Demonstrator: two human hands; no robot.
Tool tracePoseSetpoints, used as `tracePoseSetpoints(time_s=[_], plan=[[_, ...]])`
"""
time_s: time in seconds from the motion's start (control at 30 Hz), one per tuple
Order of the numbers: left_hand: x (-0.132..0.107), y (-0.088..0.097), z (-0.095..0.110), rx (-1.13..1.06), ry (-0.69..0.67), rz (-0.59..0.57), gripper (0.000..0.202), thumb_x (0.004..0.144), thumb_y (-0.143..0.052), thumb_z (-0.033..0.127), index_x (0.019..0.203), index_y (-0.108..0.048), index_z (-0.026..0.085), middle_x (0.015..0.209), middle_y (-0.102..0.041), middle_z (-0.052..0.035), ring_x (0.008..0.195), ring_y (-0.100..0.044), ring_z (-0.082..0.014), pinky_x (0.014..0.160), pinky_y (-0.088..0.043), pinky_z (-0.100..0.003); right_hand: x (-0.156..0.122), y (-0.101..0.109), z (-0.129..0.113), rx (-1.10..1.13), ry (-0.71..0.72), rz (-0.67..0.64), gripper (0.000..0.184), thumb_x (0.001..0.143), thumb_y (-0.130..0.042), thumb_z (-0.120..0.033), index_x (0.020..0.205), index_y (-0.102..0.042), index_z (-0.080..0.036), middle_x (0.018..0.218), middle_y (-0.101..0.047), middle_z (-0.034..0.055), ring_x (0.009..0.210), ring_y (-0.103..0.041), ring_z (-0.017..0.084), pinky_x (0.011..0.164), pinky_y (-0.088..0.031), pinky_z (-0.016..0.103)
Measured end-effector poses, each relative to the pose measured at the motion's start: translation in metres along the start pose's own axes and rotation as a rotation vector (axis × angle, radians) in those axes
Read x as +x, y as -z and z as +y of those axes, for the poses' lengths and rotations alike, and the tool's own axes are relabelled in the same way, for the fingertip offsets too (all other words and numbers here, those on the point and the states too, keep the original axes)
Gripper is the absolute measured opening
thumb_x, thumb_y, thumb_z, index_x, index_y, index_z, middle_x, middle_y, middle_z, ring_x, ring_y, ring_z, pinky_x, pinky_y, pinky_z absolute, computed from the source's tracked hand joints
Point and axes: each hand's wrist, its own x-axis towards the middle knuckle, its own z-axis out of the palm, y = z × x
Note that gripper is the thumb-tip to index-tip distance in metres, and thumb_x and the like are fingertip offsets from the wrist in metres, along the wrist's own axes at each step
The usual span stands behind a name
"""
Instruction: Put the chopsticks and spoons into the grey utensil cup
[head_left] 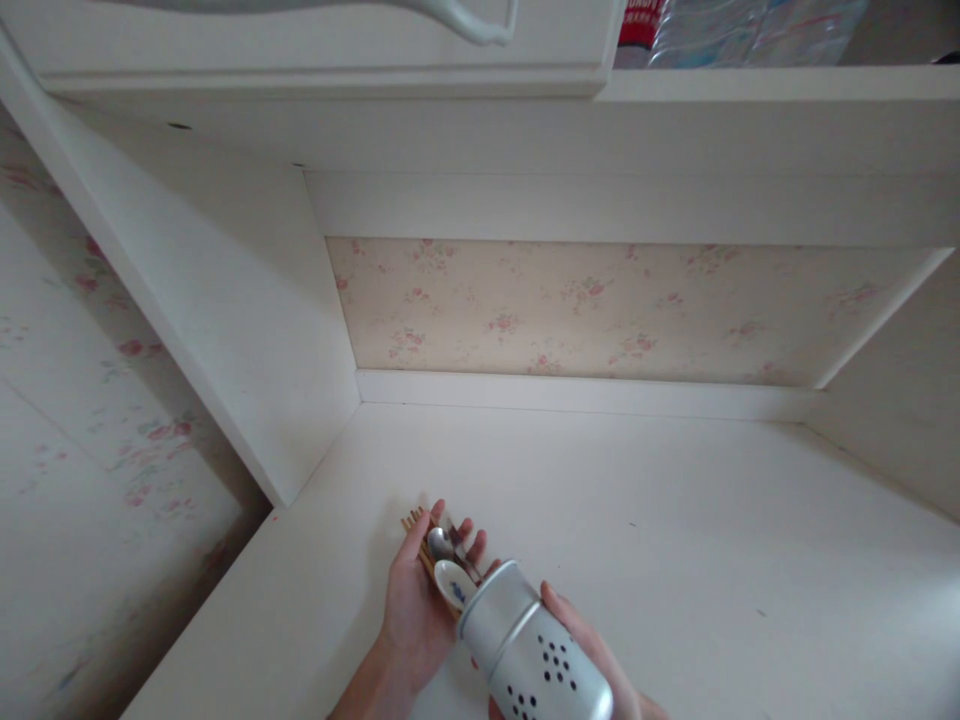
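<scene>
The canister [529, 635] tilts over the surface [637, 490]. My right grip [590, 640] clasps the canister's side; at the canister's mouth, my left grip [420, 605] cradles spoons [453, 583] and sticks [428, 560], curled around them.

A home around me, flowered wallpaper [502, 310] is showing, a white cupboard [322, 55] is standing against it
</scene>
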Motion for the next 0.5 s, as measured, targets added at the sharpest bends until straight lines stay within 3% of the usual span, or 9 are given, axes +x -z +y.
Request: tracePoseSetpoints(time_s=[0.17,0.27,0.33,0.4,0.5], plan=[[-0.005,0.005,-0.007,0.054,0.034,-0.073,0.04,0.077,-0.071,0.033,0.115,-0.059,0.028,0.092,-0.071,-0.0055,0.072,-0.069,-0.0202,0.071,-0.054,-0.036,0.003,-0.001,-0.005,-0.062,0.1,-0.049,0.084,0.072,-0.052,-0.078,0.127,-0.051,-0.014,0.083,-0.072,0.0097,0.068,-0.067,0.023,0.066,-0.048,0.031],[-0.006,0.011,-0.011,0.128,0.016,-0.157,0.064,0.068,-0.077,0.017,0.125,-0.054,0.032,0.101,-0.07,-0.0043,0.078,-0.068,-0.0192,0.076,-0.054,-0.035,0.008,0.009,-0.005,-0.068,0.097,-0.063,0.088,0.068,-0.054,-0.08,0.126,-0.052,-0.014,0.087,-0.072,0.0108,0.068,-0.068,0.023,0.066,-0.047,0.031],[-0.006,0.011,-0.013,0.219,0.014,-0.153,0.076,0.062,-0.078,0.008,0.128,-0.051,0.033,0.103,-0.07,-0.0037,0.077,-0.068,-0.0184,0.074,-0.054,-0.033,0.011,0.016,-0.004,-0.053,0.075,-0.052,0.088,0.067,-0.053,-0.081,0.121,-0.056,-0.01,0.086,-0.072,0.0123,0.068,-0.068,0.022,0.068,-0.047,0.031],[-0.004,0.01,-0.017,0.289,0.0,-0.105,0.077,0.059,-0.079,0.006,0.127,-0.052,0.031,0.1,-0.071,-0.0034,0.073,-0.068,-0.0179,0.069,-0.054,-0.031,0.012,0.019,-0.004,-0.052,0.08,-0.039,0.086,0.069,-0.053,-0.08,0.116,-0.059,-0.008,0.086,-0.072,0.0136,0.072,-0.068,0.023,0.073,-0.047,0.032],[-0.002,0.005,-0.022,0.329,-0.036,-0.023,0.061,0.061,-0.08,0.01,0.117,-0.059,0.023,0.089,-0.072,-0.004,0.069,-0.068,-0.0176,0.066,-0.053,-0.029,0.012,0.01,-0.005,-0.116,0.167,-0.06,0.084,0.068,-0.058,-0.077,0.118,-0.059,-0.009,0.094,-0.071,0.0153,0.088,-0.067,0.028,0.082,-0.047,0.039]])
